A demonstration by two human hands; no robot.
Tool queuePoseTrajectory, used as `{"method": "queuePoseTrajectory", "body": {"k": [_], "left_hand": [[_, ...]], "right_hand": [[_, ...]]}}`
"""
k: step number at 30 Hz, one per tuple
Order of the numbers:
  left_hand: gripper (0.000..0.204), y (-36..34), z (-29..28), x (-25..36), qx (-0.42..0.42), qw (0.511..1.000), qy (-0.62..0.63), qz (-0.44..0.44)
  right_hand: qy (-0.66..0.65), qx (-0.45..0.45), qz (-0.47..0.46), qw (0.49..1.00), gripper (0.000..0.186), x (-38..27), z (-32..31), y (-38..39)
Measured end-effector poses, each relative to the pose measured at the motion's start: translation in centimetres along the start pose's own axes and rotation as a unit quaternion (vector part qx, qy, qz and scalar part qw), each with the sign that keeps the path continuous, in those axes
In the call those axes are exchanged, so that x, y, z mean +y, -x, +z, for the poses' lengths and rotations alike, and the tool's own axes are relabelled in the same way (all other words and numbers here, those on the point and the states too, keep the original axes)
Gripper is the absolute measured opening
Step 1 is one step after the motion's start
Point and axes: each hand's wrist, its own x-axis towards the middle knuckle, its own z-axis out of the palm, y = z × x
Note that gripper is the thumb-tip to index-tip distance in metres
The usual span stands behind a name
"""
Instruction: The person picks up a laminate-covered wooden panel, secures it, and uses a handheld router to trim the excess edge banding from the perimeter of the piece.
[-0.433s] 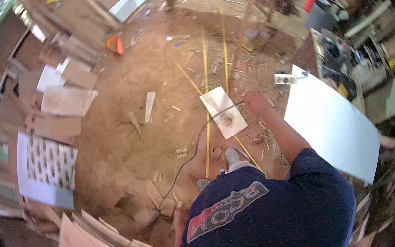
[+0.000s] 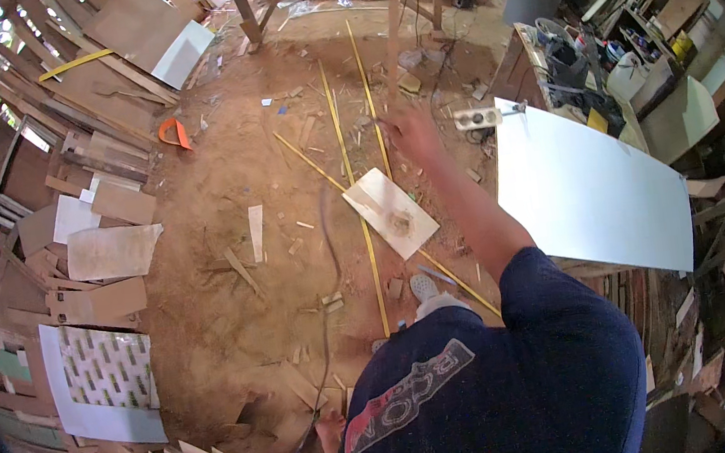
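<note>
My right hand [image 2: 410,135] is raised over the dirt floor, blurred, with fingers curled; what it holds, if anything, is unclear. Below it a small pale board [image 2: 383,206] lies across long yellow strips [image 2: 337,125], beside my shoe [image 2: 422,287]. A black cable [image 2: 328,276] runs blurred down the left of the board, past my left hand [image 2: 331,429], which hangs low at my side, its grip hidden. A power strip [image 2: 476,118] sits at the edge of a large white panel [image 2: 589,194], right of my raised hand.
Panels and offcuts [image 2: 103,254] line the left, with an orange curved object [image 2: 175,134]. Wood scraps [image 2: 246,272] litter the dirt floor [image 2: 222,334]. A wooden bench [image 2: 247,19] stands at the back. A cluttered table [image 2: 540,51] and grey bin [image 2: 525,3] are at right.
My right hand has moved up and left. The cable, earlier stretched diagonally across the board toward that hand, has swung left off the board. The view has shifted slightly.
</note>
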Motion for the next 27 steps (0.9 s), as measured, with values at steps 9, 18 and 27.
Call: {"method": "queuePoseTrajectory", "body": {"k": [9, 18, 27], "left_hand": [[0.03, 2.6, 0.4, -0.7, 0.131, 0.983, -0.117, -0.051], [0.037, 11.5, 1.4, -7.0, 0.557, 0.805, 0.196, 0.061], [0.037, 20.2, -2.1, -10.2, 0.686, 0.334, 0.645, 0.033]], "right_hand": [[-0.111, 0.014, 0.011, 0.994, 0.024, -4.0, -3.7, -0.3], [0.012, -0.114, -0.121, 0.986, 0.026, 2.8, -0.3, 6.0], [0.208, -0.02, 0.053, 0.977, 0.036, 6.8, -0.3, 5.8]]}}
